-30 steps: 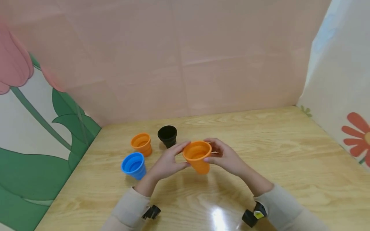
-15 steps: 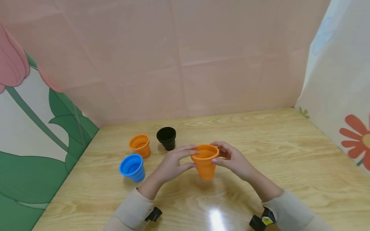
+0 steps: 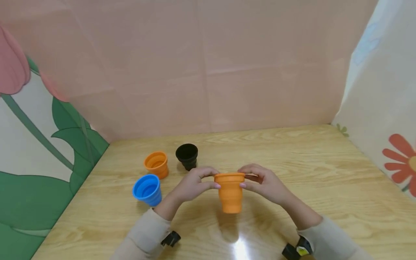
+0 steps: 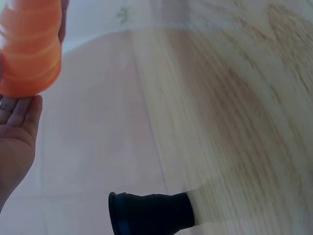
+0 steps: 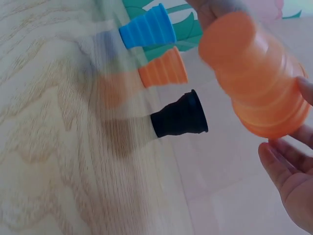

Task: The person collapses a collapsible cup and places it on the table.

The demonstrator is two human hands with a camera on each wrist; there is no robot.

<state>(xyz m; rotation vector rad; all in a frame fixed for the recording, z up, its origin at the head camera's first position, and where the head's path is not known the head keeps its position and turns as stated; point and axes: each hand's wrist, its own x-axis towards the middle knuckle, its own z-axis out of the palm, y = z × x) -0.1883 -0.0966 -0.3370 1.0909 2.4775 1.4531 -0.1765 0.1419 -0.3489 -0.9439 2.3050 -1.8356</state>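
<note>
An orange ribbed cup (image 3: 230, 195) hangs upright above the table, held between both hands near its rim. My left hand (image 3: 194, 185) grips its left side, thumb in front and fingers behind. On the opposite side my right hand (image 3: 268, 185) pinches the rim the same way. The right wrist view shows the held cup's (image 5: 259, 73) base and stepped wall, with right-hand fingertips against the rim. In the left wrist view the cup (image 4: 30, 49) is cut off at the upper left, beside the left hand's fingers.
Left of the hands stand a blue cup (image 3: 147, 190), a second orange cup (image 3: 156, 166) and a black cup (image 3: 187, 156), all mouth up on the wooden table (image 3: 292, 155). A pink backdrop (image 3: 208, 72) rises behind; printed panels flank both sides.
The held orange cup has moved slightly right and nearer to me. It has tipped so its side now faces the head view and its inside is hidden. The other cups stand where they were.
</note>
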